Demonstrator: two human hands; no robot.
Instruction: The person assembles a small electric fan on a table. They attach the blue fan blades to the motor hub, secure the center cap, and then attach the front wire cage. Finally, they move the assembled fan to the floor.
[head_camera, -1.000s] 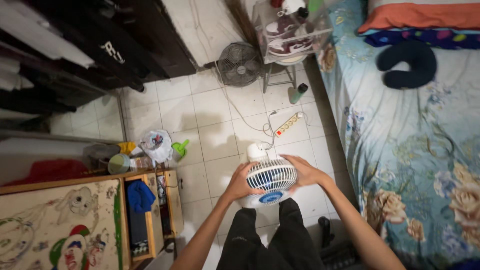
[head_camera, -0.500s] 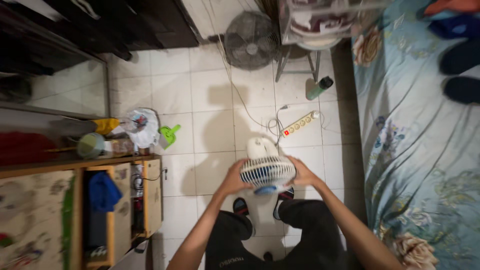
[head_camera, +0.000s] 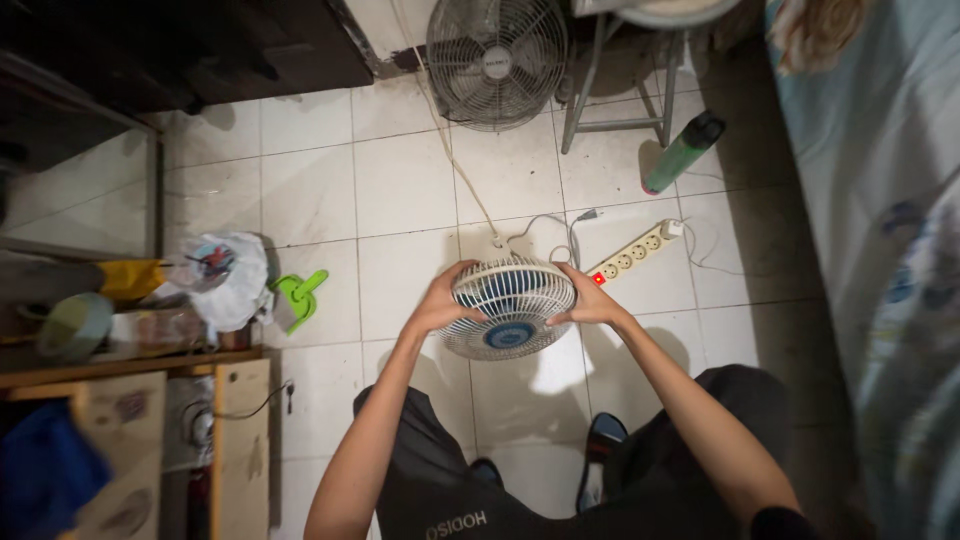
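Both hands, left hand (head_camera: 440, 305) and right hand (head_camera: 583, 297), flanking small white fan (head_camera: 510, 307).

White square floor tiles (head_camera: 400, 180) are spreading across the room, catching dim light and soft shadows. A dark cabinet (head_camera: 180, 50) is standing along the far wall, a wooden cupboard (head_camera: 240, 430) is sitting at the left, and a bed under a pale blue floral sheet (head_camera: 880, 180) is filling the right side

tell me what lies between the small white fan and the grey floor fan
In the head view, bare white floor tiles crossed by a white cord running from the grey floor fan towards the small white fan.
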